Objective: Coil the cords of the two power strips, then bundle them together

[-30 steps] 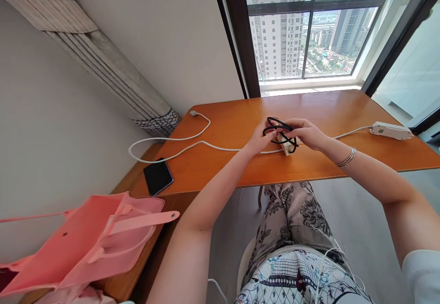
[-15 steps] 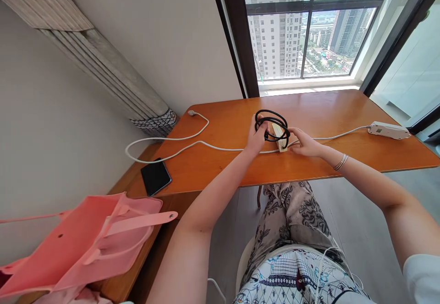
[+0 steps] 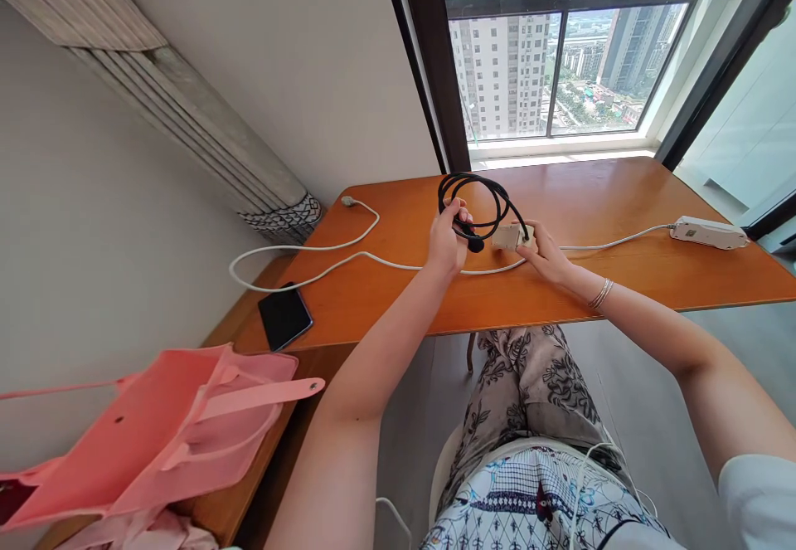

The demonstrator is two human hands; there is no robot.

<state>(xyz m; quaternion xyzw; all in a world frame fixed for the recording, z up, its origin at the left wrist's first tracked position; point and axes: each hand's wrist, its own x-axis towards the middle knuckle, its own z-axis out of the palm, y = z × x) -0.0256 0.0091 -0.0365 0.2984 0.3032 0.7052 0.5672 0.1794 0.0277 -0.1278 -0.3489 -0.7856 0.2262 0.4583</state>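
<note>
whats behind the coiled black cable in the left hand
Brown tabletop shows through the loops of the black cable. Whatever lies directly behind the left hand is covered and cannot be seen.

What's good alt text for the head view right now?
A person's left hand holds a looped black cable above a wooden table; the right hand grips the pale block that cable enters. A long white unit lies far right, a dark phone-like slab left, near a pink bag.
</note>
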